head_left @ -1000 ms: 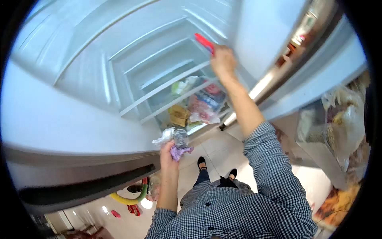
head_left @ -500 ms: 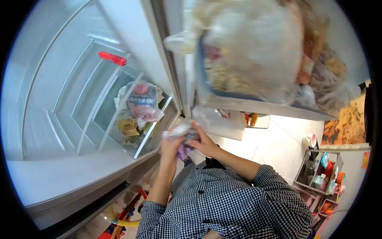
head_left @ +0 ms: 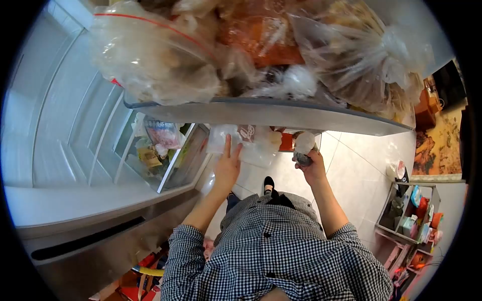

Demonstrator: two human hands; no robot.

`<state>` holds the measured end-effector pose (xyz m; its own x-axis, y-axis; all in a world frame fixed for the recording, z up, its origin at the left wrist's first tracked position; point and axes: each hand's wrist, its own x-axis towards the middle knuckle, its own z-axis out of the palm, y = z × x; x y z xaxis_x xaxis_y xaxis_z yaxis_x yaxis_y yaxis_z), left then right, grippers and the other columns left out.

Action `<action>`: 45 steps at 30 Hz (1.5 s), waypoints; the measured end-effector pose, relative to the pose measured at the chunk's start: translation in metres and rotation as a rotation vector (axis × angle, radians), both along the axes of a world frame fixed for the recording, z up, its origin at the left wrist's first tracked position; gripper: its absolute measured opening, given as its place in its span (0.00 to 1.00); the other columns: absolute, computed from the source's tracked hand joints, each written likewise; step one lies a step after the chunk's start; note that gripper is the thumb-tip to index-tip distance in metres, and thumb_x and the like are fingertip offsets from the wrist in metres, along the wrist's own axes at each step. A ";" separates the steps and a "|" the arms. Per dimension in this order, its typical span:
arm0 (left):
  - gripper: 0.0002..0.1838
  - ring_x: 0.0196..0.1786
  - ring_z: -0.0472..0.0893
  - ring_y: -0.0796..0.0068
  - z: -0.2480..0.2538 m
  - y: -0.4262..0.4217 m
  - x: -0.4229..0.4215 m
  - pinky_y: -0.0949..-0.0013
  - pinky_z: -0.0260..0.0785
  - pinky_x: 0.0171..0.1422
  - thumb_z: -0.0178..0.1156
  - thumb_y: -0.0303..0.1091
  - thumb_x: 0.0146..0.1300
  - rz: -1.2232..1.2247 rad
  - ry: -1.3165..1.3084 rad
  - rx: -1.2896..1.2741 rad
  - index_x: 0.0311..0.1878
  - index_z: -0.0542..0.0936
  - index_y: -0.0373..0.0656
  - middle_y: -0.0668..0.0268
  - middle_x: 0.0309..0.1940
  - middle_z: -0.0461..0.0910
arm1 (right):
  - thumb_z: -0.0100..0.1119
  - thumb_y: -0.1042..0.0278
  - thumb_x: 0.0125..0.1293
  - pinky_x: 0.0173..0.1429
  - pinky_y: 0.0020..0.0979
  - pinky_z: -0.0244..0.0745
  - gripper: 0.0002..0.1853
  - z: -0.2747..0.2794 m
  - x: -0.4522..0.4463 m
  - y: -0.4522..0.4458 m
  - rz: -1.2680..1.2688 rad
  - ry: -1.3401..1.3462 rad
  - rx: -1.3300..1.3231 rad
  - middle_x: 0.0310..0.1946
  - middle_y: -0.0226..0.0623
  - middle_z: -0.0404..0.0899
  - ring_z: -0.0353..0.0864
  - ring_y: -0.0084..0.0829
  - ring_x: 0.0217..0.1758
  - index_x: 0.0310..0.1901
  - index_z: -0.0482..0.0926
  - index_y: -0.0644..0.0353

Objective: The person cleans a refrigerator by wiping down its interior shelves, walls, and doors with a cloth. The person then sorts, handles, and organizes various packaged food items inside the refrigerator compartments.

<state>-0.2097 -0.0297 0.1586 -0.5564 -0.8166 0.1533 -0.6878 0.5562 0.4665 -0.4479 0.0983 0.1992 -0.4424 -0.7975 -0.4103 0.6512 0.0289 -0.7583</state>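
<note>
My left hand (head_left: 227,168) is open, its fingers stretched out at the front of a translucent lower drawer (head_left: 261,156). Clear plastic bags (head_left: 255,136) show in that drawer, just beyond the fingertips. My right hand (head_left: 314,169) is closed around a small dark grey plastic-wrapped bundle (head_left: 303,159), whose contents I cannot make out. A whitish round lump (head_left: 305,142) sits right above the bundle; whether it belongs to it I cannot tell. Overhead, a pulled-out upper drawer (head_left: 281,113) overhangs both hands, heaped with knotted plastic bags (head_left: 356,45) and a red-edged zip bag (head_left: 150,55).
An open fridge door (head_left: 75,200) stands at the left, with packets (head_left: 163,135) in its shelf. Pale floor tiles (head_left: 346,170) lie below. At the right is a storage rack (head_left: 409,213) with bottles and small packages. Colourful items lie at the lower left.
My hands have moved apart; the right went right with the bundle, the left reached forward to the lower drawer. The view has shifted, bringing the upper drawer across the top.
</note>
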 end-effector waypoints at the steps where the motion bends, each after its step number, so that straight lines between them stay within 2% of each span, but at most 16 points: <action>1: 0.29 0.34 0.79 0.60 -0.011 -0.007 0.001 0.62 0.73 0.40 0.59 0.22 0.45 0.009 0.044 -0.092 0.55 0.75 0.51 0.63 0.66 0.64 | 0.49 0.67 0.56 0.25 0.29 0.74 0.19 0.000 -0.002 0.002 0.015 -0.001 0.010 0.37 0.39 0.79 0.81 0.32 0.33 0.51 0.69 0.63; 2: 0.22 0.32 0.78 0.59 -0.002 -0.013 -0.003 0.60 0.72 0.41 0.58 0.21 0.45 0.057 0.086 -0.114 0.47 0.79 0.48 0.64 0.56 0.73 | 0.49 0.67 0.56 0.25 0.29 0.74 0.19 -0.003 -0.006 0.004 0.029 0.006 0.019 0.37 0.39 0.78 0.81 0.32 0.33 0.51 0.69 0.63; 5: 0.16 0.29 0.78 0.65 0.045 -0.021 -0.010 0.66 0.72 0.35 0.57 0.20 0.45 0.196 0.353 0.039 0.39 0.81 0.45 0.65 0.43 0.78 | 0.49 0.66 0.56 0.24 0.28 0.73 0.19 -0.011 -0.022 0.017 0.062 0.019 0.042 0.36 0.38 0.78 0.81 0.32 0.32 0.50 0.70 0.63; 9: 0.08 0.23 0.76 0.78 0.115 -0.020 -0.002 0.75 0.67 0.28 0.58 0.21 0.51 0.397 0.603 0.314 0.36 0.81 0.40 0.69 0.26 0.76 | 0.50 0.65 0.55 0.23 0.28 0.74 0.20 -0.015 -0.042 0.020 0.098 0.031 0.017 0.35 0.38 0.78 0.81 0.32 0.31 0.50 0.70 0.63; 11: 0.05 0.22 0.74 0.84 0.134 -0.020 0.014 0.78 0.65 0.26 0.58 0.23 0.54 0.494 0.735 0.403 0.36 0.80 0.38 0.70 0.21 0.74 | 0.50 0.65 0.55 0.23 0.28 0.74 0.20 -0.018 -0.042 0.017 0.125 0.039 -0.004 0.35 0.39 0.79 0.81 0.32 0.31 0.50 0.70 0.63; 12: 0.05 0.22 0.73 0.85 0.133 -0.025 0.027 0.78 0.64 0.25 0.60 0.27 0.57 0.520 0.728 0.364 0.35 0.80 0.36 0.72 0.18 0.73 | 0.50 0.66 0.54 0.22 0.29 0.73 0.20 -0.021 -0.040 0.015 0.134 0.016 0.007 0.34 0.40 0.79 0.81 0.33 0.30 0.50 0.70 0.64; 16: 0.07 0.21 0.73 0.83 0.176 -0.018 0.065 0.78 0.64 0.24 0.62 0.29 0.57 0.608 0.906 0.523 0.34 0.79 0.36 0.71 0.20 0.74 | 0.50 0.70 0.54 0.21 0.29 0.73 0.19 -0.017 -0.022 0.000 0.272 -0.019 -0.033 0.34 0.41 0.79 0.80 0.35 0.30 0.49 0.70 0.65; 20: 0.06 0.21 0.73 0.83 0.192 -0.028 0.120 0.78 0.64 0.24 0.62 0.30 0.57 0.646 0.882 0.368 0.34 0.78 0.37 0.71 0.20 0.74 | 0.49 0.74 0.54 0.21 0.30 0.72 0.18 -0.016 0.018 -0.021 0.359 -0.050 -0.042 0.34 0.40 0.78 0.80 0.34 0.30 0.49 0.69 0.65; 23: 0.05 0.21 0.73 0.83 0.211 -0.045 0.161 0.77 0.64 0.24 0.62 0.30 0.56 0.731 0.785 0.233 0.32 0.77 0.38 0.71 0.21 0.74 | 0.49 0.75 0.55 0.21 0.30 0.73 0.17 -0.019 0.041 -0.036 0.422 -0.067 -0.047 0.34 0.38 0.77 0.79 0.32 0.29 0.49 0.69 0.63; 27: 0.09 0.23 0.76 0.77 0.248 -0.089 0.202 0.72 0.67 0.28 0.61 0.34 0.52 0.785 0.472 -0.051 0.32 0.78 0.38 0.66 0.19 0.76 | 0.50 0.73 0.55 0.21 0.30 0.73 0.18 -0.008 0.077 -0.056 0.455 -0.013 -0.025 0.34 0.37 0.78 0.80 0.32 0.30 0.50 0.69 0.62; 30: 0.12 0.25 0.79 0.71 0.266 -0.130 0.222 0.68 0.69 0.32 0.60 0.38 0.49 0.875 0.296 -0.066 0.33 0.79 0.40 0.61 0.21 0.79 | 0.50 0.73 0.55 0.21 0.29 0.74 0.19 -0.006 0.099 -0.068 0.482 0.001 0.004 0.35 0.37 0.78 0.81 0.32 0.31 0.51 0.69 0.62; 33: 0.14 0.27 0.81 0.67 0.277 -0.167 0.232 0.66 0.71 0.35 0.59 0.40 0.48 0.840 0.169 -0.135 0.35 0.80 0.42 0.61 0.23 0.81 | 0.51 0.72 0.56 0.22 0.29 0.75 0.20 -0.006 0.117 -0.077 0.513 -0.031 0.002 0.36 0.37 0.78 0.82 0.32 0.32 0.52 0.69 0.60; 43: 0.12 0.27 0.81 0.65 0.295 -0.274 0.253 0.65 0.72 0.34 0.53 0.35 0.46 0.748 -0.082 0.105 0.34 0.81 0.46 0.62 0.25 0.82 | 0.51 0.73 0.54 0.22 0.28 0.76 0.22 -0.032 0.172 -0.094 0.439 -0.041 0.021 0.38 0.37 0.78 0.82 0.31 0.33 0.54 0.68 0.59; 45: 0.14 0.26 0.80 0.65 0.302 -0.288 0.246 0.65 0.71 0.33 0.52 0.32 0.45 0.708 -0.138 0.067 0.36 0.80 0.41 0.59 0.23 0.80 | 0.49 0.74 0.54 0.21 0.29 0.75 0.20 -0.034 0.182 -0.097 0.411 -0.049 0.013 0.36 0.39 0.78 0.82 0.33 0.31 0.52 0.68 0.60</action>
